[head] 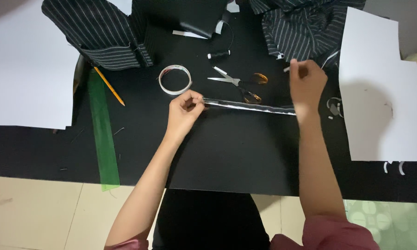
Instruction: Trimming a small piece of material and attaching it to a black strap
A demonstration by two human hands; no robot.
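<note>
From the head view we see our left hand (184, 110) pinching one end of a thin strip (250, 106) lying mid-desk, near the scissors (238, 84). Our right hand (306, 82) is closed over the strip's other end, pinching something small. The strip looks light and limp, so we judge that it is best gripped at both ends and kept taut.

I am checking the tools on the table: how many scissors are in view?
1. The scissors lie on the black table between the two hands, just beyond the stretched strip. Others may be hidden under the striped fabric.
</note>
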